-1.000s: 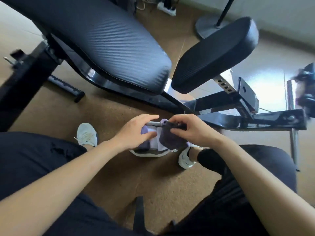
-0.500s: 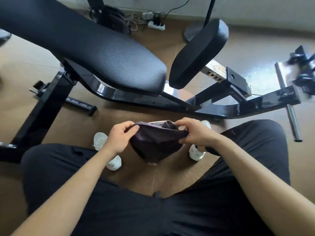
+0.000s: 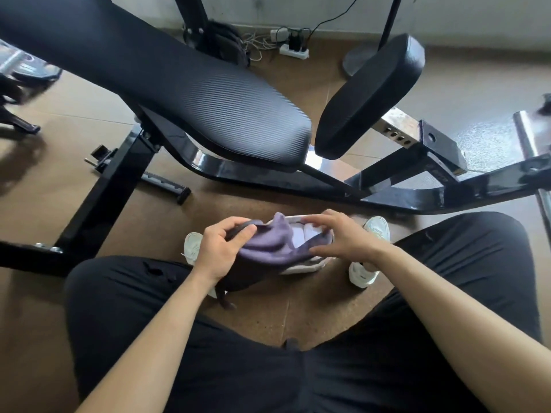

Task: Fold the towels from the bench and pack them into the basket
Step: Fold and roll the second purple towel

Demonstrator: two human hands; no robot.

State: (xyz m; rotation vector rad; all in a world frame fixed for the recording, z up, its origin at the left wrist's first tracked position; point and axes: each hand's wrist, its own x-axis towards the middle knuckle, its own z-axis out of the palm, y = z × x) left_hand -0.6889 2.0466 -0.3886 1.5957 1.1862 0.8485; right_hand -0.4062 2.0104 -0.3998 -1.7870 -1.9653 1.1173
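Observation:
A dark purple towel (image 3: pixel 268 245) lies bunched over a small pale basket (image 3: pixel 304 267) on the floor between my feet. A paler lilac cloth shows inside the basket. My left hand (image 3: pixel 222 251) grips the towel's left edge, fingers curled round a dark fold. My right hand (image 3: pixel 343 238) hovers at the basket's right side with spread fingers touching the towel and the rim. The black padded bench (image 3: pixel 208 96) stands just beyond, and no towel lies on the part of it that I see.
The bench's black steel frame (image 3: pixel 298 177) crosses close behind the basket. My white shoes (image 3: pixel 369 263) flank the basket. A power strip (image 3: pixel 293 50) with cables and a stand base (image 3: pixel 354 62) sit by the far wall. Brown floor surrounds me.
The towel, held stretched between both hands, has come down onto the basket. My right hand has loosened from a pinch to spread fingers, while my left hand keeps its grip.

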